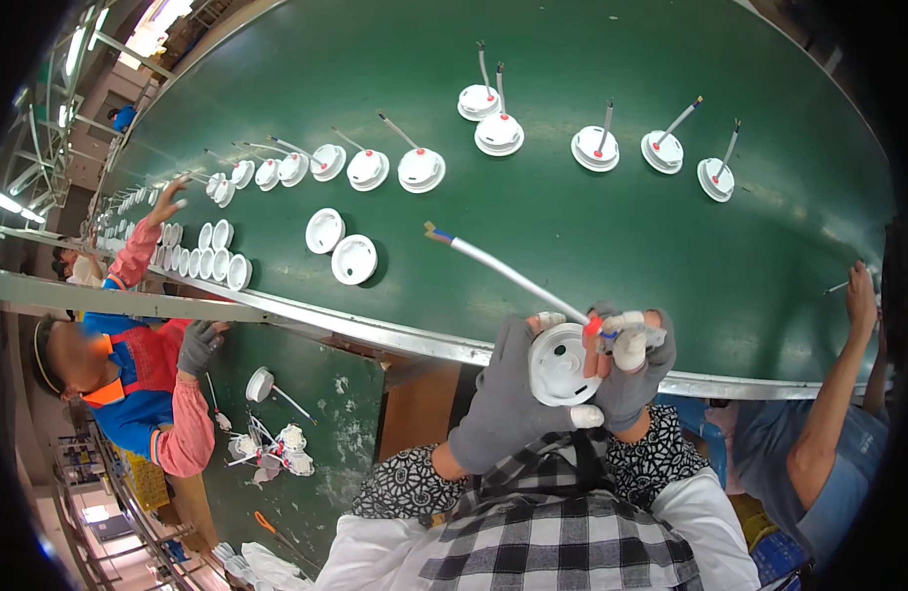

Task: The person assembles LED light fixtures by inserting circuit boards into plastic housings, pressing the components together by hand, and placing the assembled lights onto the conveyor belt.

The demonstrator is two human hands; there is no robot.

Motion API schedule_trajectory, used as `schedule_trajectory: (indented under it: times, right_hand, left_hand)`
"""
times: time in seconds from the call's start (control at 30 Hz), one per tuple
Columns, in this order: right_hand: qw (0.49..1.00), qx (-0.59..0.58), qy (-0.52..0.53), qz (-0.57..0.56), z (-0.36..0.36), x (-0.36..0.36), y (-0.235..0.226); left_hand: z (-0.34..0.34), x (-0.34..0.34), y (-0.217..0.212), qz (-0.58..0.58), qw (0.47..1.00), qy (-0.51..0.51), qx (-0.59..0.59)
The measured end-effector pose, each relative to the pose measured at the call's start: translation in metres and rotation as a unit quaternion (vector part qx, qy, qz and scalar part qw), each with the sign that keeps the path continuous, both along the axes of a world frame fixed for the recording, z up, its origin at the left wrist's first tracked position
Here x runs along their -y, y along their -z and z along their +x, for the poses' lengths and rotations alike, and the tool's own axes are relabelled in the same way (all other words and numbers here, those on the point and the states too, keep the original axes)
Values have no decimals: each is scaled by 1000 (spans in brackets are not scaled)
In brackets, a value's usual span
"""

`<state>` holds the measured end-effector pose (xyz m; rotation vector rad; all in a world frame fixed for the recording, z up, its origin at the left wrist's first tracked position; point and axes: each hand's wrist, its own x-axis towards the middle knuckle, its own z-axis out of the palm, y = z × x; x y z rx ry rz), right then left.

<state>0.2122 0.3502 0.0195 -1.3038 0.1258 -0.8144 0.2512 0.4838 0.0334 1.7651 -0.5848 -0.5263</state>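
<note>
In front of my lap, my left hand [508,399], in a grey fingerless glove with taped fingertips, grips a white round plastic housing [552,369] by its rim. A dark hole shows in the housing's face. My right hand [636,379], gloved and taped likewise, is closed on the red-collared end of a white cable [508,271] beside the housing. The cable slants up to the left over the table, its stripped wires spread at the far tip. My right fingers cover much of the red collar, so whether it is inside the housing cannot be told.
On the green table [474,236] stand several white housings with upright cables [421,169]; two bare white housings [355,260] lie nearer. A co-worker [144,384] sits at left by a side table with loose parts [272,448] and orange-handled scissors [277,532]. Another person's arm [823,424] reaches in at right.
</note>
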Motion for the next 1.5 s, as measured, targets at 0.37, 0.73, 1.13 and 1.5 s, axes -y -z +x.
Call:
schedule_trajectory:
  times: [0.37, 0.73, 1.13, 1.5]
  right_hand:
    - [918, -6, -287, 274, -10, 37, 10]
    - [988, 63, -126, 55, -35, 56, -39]
    - [982, -118, -144, -21, -57, 33, -28]
    - [929, -99, -178, -308, -38, 19, -56]
  left_hand:
    - [4, -16, 5, 34, 981, 182, -59]
    - [6, -35, 12, 28, 997, -69, 21]
    - [5, -52, 2, 70, 935, -212, 277]
    - [6, -61, 5, 145, 886, -197, 394]
